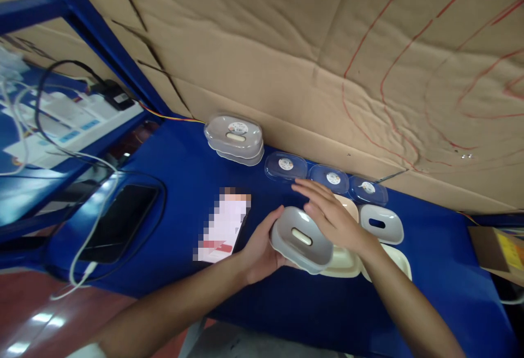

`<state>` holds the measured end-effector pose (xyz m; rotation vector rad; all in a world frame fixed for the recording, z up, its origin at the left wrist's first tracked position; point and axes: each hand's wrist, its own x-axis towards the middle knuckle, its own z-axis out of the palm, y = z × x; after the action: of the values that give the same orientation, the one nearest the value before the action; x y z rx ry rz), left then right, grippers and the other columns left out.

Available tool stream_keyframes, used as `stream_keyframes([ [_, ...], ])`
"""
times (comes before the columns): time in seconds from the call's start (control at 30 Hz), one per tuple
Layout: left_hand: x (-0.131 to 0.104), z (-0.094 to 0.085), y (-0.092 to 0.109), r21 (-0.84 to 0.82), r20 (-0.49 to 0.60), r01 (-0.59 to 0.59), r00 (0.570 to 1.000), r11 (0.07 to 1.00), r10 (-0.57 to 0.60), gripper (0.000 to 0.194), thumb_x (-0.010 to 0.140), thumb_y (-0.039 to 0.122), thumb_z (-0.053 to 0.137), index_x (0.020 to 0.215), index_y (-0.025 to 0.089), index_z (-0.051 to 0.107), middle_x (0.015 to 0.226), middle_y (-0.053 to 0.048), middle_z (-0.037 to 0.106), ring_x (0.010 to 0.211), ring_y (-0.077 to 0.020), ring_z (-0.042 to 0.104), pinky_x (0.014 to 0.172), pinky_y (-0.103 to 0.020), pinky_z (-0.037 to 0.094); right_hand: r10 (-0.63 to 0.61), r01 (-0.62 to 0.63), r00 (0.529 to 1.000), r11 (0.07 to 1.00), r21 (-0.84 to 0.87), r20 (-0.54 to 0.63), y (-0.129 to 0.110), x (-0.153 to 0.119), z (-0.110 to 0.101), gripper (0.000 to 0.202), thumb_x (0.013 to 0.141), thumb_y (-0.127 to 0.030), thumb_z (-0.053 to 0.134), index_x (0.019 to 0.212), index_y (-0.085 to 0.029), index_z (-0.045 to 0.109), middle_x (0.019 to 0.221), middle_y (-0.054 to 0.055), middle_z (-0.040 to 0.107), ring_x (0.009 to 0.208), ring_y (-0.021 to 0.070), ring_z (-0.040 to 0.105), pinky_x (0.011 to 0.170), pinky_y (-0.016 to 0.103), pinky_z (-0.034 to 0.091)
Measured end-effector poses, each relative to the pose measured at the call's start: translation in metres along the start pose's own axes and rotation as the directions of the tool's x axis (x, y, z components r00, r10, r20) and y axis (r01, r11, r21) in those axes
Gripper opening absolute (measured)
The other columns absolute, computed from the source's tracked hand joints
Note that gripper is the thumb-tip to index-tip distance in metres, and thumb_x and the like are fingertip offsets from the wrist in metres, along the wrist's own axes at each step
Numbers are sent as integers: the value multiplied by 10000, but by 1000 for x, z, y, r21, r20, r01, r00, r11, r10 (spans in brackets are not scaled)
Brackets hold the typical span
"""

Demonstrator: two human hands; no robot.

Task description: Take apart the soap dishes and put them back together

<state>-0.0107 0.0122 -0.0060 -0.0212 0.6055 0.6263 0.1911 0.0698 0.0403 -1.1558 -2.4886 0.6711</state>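
Observation:
My left hand [264, 249] grips a grey oval dish [301, 243] by its left side and from below; a cream piece shows through the slot in its bottom. Over the dish's upper right edge, my right hand [329, 213] is spread with its fingers apart. Behind and right of the hands lie a cream dish [346, 262], partly covered, a grey slotted dish [382, 222] and another cream dish [399, 262]. Clear lids with round stickers, such as the left one [285, 167], form a row along the cardboard.
A stack of lidded grey dishes [234, 138] stands at the back left. On the blue table [180, 167] lies a phone-like item [225, 227], its face pixelated. A black phone [123, 221] with cables is farther left, near a power strip [77, 129]. Cardboard [286, 47] rises behind.

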Motion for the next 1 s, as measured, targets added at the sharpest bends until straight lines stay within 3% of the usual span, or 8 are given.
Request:
stream_keyframes([
  [0.1,4,-1,-1,27,-40,-17,999,1000,18,510,1019,595,504,1055,152,754,937,-92,805,826,-271,744,732,-426,625,21,-10,997,990,-139,74,14,40,7,550,1113,-326,451,1649,-272,341,1701,96,400,1595,281,337,1287,585,330],
  [0.2,5,-1,-1,38,-53,-23,998,999,25,515,1025,582,488,1096,146,753,992,-102,807,872,-283,744,751,-448,627,11,10,996,975,-220,92,21,61,17,590,1051,-280,590,1612,-243,413,1635,138,473,1549,316,398,1267,584,353],
  [0.33,3,0,-2,34,-59,-36,998,999,38,535,1017,594,500,1135,141,758,1016,-103,810,900,-284,744,761,-436,617,14,-1,998,973,-233,58,25,66,27,689,938,-303,772,1562,-262,482,1566,148,505,1500,336,437,1235,573,392],
  [0.5,3,0,-2,1,-63,-91,994,996,91,459,1003,570,562,1106,175,771,1010,-52,818,934,-226,737,840,-341,571,79,-73,997,970,-231,15,23,64,22,712,898,-354,819,1534,-256,515,1580,166,498,1447,364,508,1186,589,445],
  [0.6,3,-1,-1,-7,-58,-106,993,994,106,440,1002,561,582,1128,186,775,1034,-42,822,967,-225,732,882,-342,557,116,-128,991,973,-193,-74,13,48,8,698,918,-462,786,1533,-284,507,1580,132,502,1441,343,519,1195,561,444],
  [0.73,1,-1,-1,29,-27,-140,990,990,141,485,1015,584,562,1228,197,763,1143,-68,816,1086,-257,718,928,-361,537,166,-178,978,980,-90,-127,-4,-2,-5,667,942,-533,732,1538,-349,498,1578,93,507,1443,329,525,1178,534,471],
  [0.87,0,0,-4,96,39,-127,992,987,124,624,1014,676,492,1322,190,732,1265,-111,788,1236,-315,676,1024,-407,496,226,-232,966,972,-41,-124,-21,-54,6,721,928,-558,740,1566,-386,451,1594,84,493,1485,347,481,1185,550,469],
  [1.0,1,1,-9,144,63,-97,994,985,89,667,1025,693,442,1357,185,718,1300,-112,777,1290,-317,649,1082,-406,455,262,-264,962,964,-14,-77,-33,-75,19,751,949,-525,724,1605,-390,383,1634,79,447,1515,348,440,1182,548,477],
])
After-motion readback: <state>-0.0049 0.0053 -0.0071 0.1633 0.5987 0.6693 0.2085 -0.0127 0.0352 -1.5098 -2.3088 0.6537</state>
